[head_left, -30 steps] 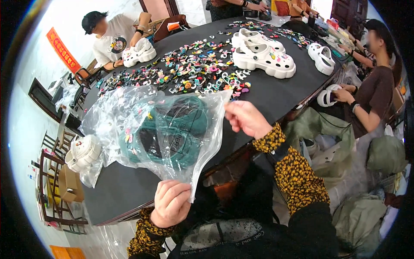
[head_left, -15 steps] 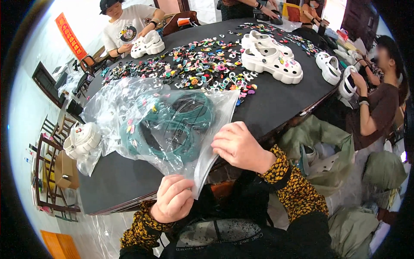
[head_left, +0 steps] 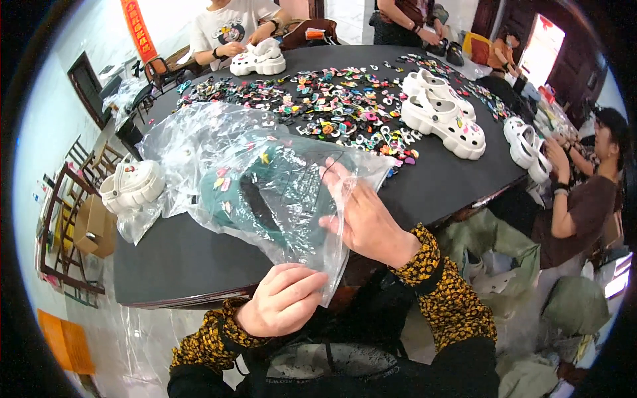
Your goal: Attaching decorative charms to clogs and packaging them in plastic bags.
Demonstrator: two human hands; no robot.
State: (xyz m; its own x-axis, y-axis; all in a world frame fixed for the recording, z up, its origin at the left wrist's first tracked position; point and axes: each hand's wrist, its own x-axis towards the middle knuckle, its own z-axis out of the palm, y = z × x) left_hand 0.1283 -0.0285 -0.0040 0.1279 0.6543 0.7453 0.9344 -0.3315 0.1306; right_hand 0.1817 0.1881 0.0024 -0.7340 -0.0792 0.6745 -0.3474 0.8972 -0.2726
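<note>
On dark table (head_left: 179,265), black-printed clear bag (head_left: 285,182), lettered banner (head_left: 138,30) beyond

Black sleeves (head_left: 470,363), long yellow-and-black speckled cuffs (head_left: 458,305).

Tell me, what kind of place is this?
It's probably a small shoe workshop. Lots of little colourful charms are spread on a big dark table, chunky white clogs stand beside them, and green clogs are inside a clear bag.

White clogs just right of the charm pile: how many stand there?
2: the front clog, and the rear clog just behind it, partly hidden.
</note>
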